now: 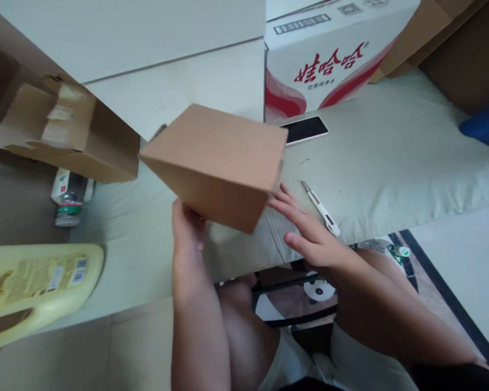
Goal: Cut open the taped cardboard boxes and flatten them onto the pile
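Note:
A plain brown cardboard box [220, 146] is held up, tilted, above the pale green cloth surface. Under its left lower side, my left hand [187, 222] grips it; the box hides most of those fingers. My right hand [305, 228] is beside the box's right end, fingers stretched out and spread, the fingertips touching or very close to the edge. A white utility knife [320, 208] lies on the cloth just beyond my right hand. Behind the box, a smartphone [307, 130] with a dark screen lies partly covered by it.
A white carton with red lettering [330, 65] stands at the back. On the left are an opened cardboard box [110, 141], a plastic bottle [68, 201] with a green cap ring, and a yellow jug [61, 277]. A blue object [487, 127] sits at the right edge.

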A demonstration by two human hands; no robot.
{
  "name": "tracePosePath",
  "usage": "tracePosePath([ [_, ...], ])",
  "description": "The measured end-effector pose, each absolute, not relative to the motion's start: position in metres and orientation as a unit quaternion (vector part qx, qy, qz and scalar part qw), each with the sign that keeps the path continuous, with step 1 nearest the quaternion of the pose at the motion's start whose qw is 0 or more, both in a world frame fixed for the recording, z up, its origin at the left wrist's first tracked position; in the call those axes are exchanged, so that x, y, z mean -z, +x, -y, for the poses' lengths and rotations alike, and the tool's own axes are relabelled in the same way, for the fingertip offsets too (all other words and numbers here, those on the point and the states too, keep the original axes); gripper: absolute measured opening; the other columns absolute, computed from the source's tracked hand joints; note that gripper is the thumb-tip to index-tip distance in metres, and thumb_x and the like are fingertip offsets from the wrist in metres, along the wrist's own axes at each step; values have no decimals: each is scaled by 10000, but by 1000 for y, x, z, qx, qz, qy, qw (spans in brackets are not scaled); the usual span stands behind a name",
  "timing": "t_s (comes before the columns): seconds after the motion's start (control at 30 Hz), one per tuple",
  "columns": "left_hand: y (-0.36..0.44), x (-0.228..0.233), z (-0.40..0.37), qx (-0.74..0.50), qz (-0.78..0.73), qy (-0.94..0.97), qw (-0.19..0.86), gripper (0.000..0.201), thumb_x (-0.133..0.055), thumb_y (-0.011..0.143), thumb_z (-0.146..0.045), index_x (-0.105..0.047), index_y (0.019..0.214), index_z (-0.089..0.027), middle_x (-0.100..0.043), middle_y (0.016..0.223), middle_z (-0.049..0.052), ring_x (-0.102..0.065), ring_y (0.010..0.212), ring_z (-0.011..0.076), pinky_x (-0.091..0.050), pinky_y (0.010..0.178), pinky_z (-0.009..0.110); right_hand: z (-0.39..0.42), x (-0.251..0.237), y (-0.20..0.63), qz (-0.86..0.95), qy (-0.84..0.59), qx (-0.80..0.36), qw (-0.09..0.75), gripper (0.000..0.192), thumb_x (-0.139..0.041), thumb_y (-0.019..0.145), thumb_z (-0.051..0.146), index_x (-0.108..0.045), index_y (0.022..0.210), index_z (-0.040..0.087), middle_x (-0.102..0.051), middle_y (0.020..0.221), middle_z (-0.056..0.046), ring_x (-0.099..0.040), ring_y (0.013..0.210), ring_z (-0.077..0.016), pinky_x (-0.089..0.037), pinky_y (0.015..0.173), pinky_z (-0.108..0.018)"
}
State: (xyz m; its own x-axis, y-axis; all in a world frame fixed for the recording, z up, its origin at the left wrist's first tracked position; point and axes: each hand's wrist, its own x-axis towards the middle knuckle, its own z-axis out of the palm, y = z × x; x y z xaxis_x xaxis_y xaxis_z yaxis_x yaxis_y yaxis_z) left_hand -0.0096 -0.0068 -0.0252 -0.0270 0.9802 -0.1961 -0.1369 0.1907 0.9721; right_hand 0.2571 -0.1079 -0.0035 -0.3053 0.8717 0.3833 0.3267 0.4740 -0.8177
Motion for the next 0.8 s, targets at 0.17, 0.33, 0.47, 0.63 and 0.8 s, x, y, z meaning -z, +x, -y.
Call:
tracePosePath([
  [0.17, 14, 14, 33, -168, -460, 458, 742, 923, -392, 648, -1055, -729, 780, -206, -734, 689, 132, -730, 675, 291, -506, 547, 360, 118, -33, 265, 738, -475, -177, 446, 508, -591, 979, 445, -584, 1474, 335, -512, 1622, -80, -376, 1571, -354, -333, 1276, -617],
  [0.33, -1, 15, 28, -140, -562, 524, 624, 597, -706, 753, -770, -755, 797, -178, -728, 660, 119, -663, 545, 225, -416, 477, 291, 116, -31, 272, 754, -451, -143, 455, 322, -618, 937, 213, -744, 1224, 287, -781, 1233, -89, -679, 1294, -309, -568, 1102, -527],
  [0.47, -5, 20, 13, -504, -580, 526, 365, 538, -709, 800, -695, -709, 1089, -241, -730, 1171, 114, -694, 1065, 233, -556, 856, 325, 112, -16, 259, 787, -375, -157, 464, 354, -613, 903, 151, -748, 1198, 294, -799, 1168, -63, -689, 1283, -280, -579, 1106, -508],
  [0.63, 10, 16, 10, -553, -485, 583, 343, 634, -710, 785, -732, -637, 1215, -273, -639, 1315, 98, -625, 1220, 278, -525, 1003, 389, 118, -14, 258, 790, -330, -207, 473, 424, -626, 899, 199, -664, 1308, 306, -762, 1243, -81, -682, 1285, -283, -584, 1093, -507],
  [0.8, 27, 5, 12, -586, -489, 504, 403, 416, -768, 771, -567, -662, 1044, -272, -648, 1013, 48, -612, 849, 203, -506, 745, 316, 118, -3, 287, 685, -541, -145, 466, 258, -563, 948, 280, -688, 1172, 300, -741, 1129, -116, -716, 1125, -317, -603, 973, -548],
])
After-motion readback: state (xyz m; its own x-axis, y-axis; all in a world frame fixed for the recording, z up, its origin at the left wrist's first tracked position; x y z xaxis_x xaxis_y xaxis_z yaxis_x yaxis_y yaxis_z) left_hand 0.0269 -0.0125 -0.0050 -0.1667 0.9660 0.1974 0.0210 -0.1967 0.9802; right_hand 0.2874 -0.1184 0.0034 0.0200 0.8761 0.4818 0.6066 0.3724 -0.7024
